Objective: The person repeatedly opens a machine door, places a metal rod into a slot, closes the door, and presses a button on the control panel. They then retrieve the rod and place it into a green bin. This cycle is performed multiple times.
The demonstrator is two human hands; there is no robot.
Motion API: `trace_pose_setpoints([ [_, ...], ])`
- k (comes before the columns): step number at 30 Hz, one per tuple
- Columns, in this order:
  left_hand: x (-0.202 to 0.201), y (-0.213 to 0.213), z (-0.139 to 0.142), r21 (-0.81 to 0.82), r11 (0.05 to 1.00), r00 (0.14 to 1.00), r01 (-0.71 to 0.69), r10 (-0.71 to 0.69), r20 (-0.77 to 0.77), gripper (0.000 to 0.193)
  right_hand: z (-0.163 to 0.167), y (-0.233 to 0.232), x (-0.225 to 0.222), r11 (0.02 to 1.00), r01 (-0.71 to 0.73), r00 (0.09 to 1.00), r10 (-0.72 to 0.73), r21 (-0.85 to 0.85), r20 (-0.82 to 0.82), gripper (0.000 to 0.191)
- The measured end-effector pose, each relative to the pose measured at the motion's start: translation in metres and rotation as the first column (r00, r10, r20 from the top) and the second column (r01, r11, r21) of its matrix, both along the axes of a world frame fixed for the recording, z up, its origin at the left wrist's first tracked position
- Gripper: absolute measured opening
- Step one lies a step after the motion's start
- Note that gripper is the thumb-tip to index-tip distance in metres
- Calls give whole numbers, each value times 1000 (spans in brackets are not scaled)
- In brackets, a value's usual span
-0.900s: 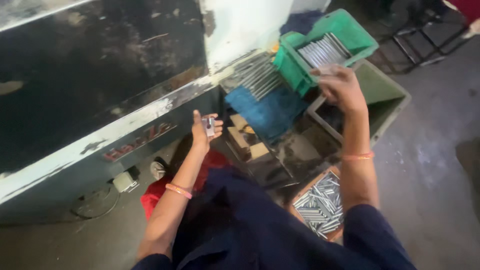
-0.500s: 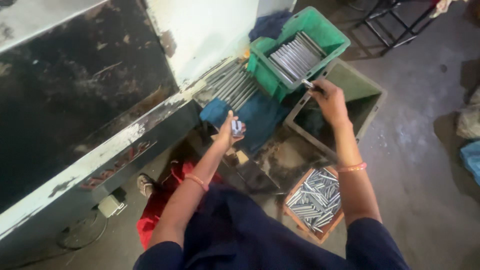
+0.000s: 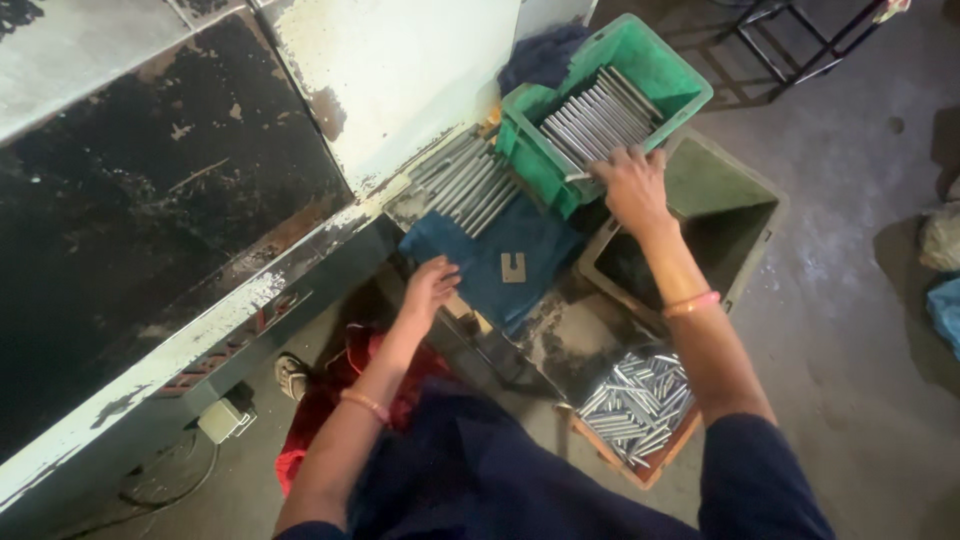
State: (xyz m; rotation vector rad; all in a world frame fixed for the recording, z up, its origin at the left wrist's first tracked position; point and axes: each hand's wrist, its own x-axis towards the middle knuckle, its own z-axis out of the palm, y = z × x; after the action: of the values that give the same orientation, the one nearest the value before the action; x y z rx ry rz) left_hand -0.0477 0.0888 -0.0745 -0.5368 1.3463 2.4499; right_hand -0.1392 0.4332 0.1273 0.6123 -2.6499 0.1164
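Grey concrete floor (image 3: 860, 300), stained and dusty, spreads under a seated person in dark blue clothing beside a big worn machine with flaking black and white paint (image 3: 180, 200). Nearest the body, a low orange-rimmed tray (image 3: 640, 405) on the floor is heaped with short metal rods lying every way. Just beyond it the left hand (image 3: 430, 288) rests on the near edge of a blue cloth (image 3: 500, 265) draped over the bench, fingers curled loosely downward and pinching nothing that can be seen; a small slotted metal plate (image 3: 513, 267) lies on the cloth close by. Past the cloth, a row of long rods (image 3: 465, 182) lies side by side on the machine ledge. Further out, the right hand (image 3: 632, 185) reaches to the near rim of a green plastic crate (image 3: 640, 60), fingertips closed on the end of one metal rod (image 3: 578, 177), with the crate's other rods (image 3: 600, 115) stacked parallel. An empty grey-green bin (image 3: 720, 205) sits just beneath that wrist. Handling this well seems to call for gripping the rod squarely and keeping it parallel with its neighbours, so the stack stays orderly.
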Motion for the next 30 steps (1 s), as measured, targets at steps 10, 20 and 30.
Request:
trace_pose_setpoints([
  [10,53,-108,-15,-54,988,978,-147,154,143,46,-21,-3,-77,976,56,988,-24,-212,155,32],
  [20,87,-148,-11,-53,964,948,-261,266,173,44,-51,-25,-105,954,290,923,-260,-69,282,19],
  [30,152,-187,11,-9,909,891,-416,410,197,41,8,-68,-86,969,203,968,-177,-140,179,17],
])
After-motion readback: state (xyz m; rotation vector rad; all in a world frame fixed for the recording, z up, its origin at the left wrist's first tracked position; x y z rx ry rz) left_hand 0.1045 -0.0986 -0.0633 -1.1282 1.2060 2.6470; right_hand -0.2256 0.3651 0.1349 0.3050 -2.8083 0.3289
